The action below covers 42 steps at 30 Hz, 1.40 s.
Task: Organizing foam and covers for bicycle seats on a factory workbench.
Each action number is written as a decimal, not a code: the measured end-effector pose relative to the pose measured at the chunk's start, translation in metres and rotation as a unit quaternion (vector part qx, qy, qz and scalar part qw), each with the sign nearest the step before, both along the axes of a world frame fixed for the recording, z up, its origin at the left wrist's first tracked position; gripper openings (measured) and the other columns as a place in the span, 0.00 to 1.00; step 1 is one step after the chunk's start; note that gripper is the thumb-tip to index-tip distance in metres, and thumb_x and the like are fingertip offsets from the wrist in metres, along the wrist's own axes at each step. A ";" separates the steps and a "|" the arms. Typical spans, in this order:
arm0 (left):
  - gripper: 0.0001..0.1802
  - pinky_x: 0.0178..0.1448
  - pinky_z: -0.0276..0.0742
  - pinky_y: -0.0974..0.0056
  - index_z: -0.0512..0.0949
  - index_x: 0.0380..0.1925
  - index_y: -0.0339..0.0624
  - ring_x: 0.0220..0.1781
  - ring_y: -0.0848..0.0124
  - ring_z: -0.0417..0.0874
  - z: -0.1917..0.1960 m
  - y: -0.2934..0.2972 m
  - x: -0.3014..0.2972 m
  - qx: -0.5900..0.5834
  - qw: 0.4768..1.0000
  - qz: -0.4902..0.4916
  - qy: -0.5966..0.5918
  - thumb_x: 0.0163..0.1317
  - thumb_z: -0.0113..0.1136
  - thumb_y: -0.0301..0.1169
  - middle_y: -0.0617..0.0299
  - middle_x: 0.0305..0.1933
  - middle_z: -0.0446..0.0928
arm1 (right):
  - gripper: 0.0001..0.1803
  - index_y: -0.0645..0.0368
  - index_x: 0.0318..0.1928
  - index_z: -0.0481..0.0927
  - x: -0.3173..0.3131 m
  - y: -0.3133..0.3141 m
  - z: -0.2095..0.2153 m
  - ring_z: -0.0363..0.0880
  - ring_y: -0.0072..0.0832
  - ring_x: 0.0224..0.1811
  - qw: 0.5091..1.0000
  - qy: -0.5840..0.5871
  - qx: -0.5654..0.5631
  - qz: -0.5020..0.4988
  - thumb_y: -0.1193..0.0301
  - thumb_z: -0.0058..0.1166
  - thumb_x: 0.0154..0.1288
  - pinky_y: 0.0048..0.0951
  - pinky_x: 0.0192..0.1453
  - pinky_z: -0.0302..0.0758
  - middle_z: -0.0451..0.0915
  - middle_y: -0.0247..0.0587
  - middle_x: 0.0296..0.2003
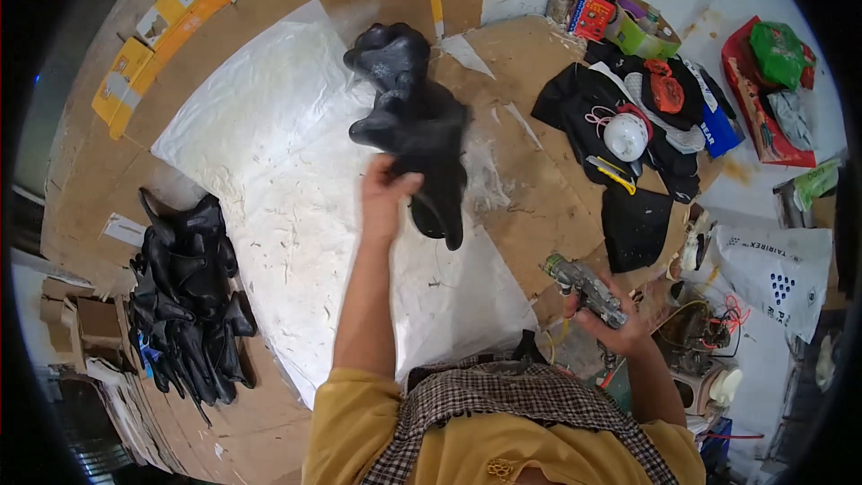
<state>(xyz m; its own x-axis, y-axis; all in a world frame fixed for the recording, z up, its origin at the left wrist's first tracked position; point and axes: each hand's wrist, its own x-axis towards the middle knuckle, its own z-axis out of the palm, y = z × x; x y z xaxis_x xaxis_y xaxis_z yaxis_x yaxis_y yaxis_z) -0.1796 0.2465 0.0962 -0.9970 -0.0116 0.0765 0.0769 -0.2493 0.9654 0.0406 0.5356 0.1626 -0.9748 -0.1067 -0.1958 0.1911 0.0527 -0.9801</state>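
My left hand [386, 193] reaches forward over a white sheet [296, 171], its fingers closed on the edge of a glossy black moulded piece [422, 117]. That piece looks like rubber, with rounded bulges at its far end and an opening at its near end. Part of my grip is hidden behind it. On the right, my right hand [620, 325] is wrapped round a worn grey and green spray gun [588, 290], its nozzle end pointing toward the upper left. Several similar black pieces [189, 287] lie heaped at the left of the sheet.
Brown cardboard [530, 189] covers the worktop. At the right lie black cloth [636, 224], a yellow utility knife [612, 173] and a white round object [626, 136]. A green box [642, 34] stands at the back. A small machine with wires [709, 328] sits near a white bag [772, 274].
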 end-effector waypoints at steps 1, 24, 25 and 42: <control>0.15 0.38 0.70 0.72 0.73 0.38 0.37 0.34 0.76 0.74 0.017 -0.036 0.006 -0.054 0.996 0.067 0.024 0.47 0.61 0.18 0.66 0.31 0.74 | 0.34 0.66 0.61 0.59 0.003 -0.003 0.003 0.72 0.17 0.39 1.000 -0.001 0.000 0.000 0.76 0.57 0.56 0.19 0.44 0.69 0.75 0.31 0.37; 0.11 0.42 0.66 0.73 0.72 0.32 0.39 0.34 0.78 0.70 -0.049 -0.068 -0.113 0.007 1.000 -0.019 -0.003 0.47 0.59 0.17 0.68 0.31 0.72 | 0.31 0.65 0.58 0.65 -0.023 -0.056 0.038 0.73 0.17 0.35 0.994 -0.038 0.102 0.005 0.72 0.59 0.54 0.21 0.41 0.70 0.76 0.32 0.33; 0.12 0.43 0.66 0.73 0.73 0.32 0.39 0.34 0.78 0.70 -0.039 -0.078 -0.107 -0.040 0.998 0.007 0.041 0.47 0.60 0.18 0.68 0.32 0.72 | 0.30 0.65 0.57 0.65 -0.025 -0.056 0.036 0.73 0.17 0.35 0.995 -0.047 0.083 -0.003 0.72 0.60 0.54 0.21 0.41 0.70 0.76 0.31 0.33; 0.14 0.50 0.68 0.68 0.73 0.36 0.36 0.40 0.70 0.74 -0.056 -0.064 -0.142 0.099 0.985 -0.133 -0.055 0.44 0.56 0.20 0.62 0.35 0.75 | 0.32 0.66 0.59 0.62 -0.029 -0.050 0.034 0.71 0.15 0.37 0.998 -0.002 0.058 -0.011 0.75 0.58 0.54 0.18 0.42 0.69 0.75 0.31 0.36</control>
<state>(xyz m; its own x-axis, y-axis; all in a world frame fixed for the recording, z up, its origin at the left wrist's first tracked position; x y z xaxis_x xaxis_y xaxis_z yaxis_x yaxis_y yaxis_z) -0.3220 0.1821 0.0404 -0.9687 0.2481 -0.0104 -0.1198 -0.4299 0.8949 0.0112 0.4860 0.1967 -0.9759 -0.0627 -0.2092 0.1969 0.1613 -0.9671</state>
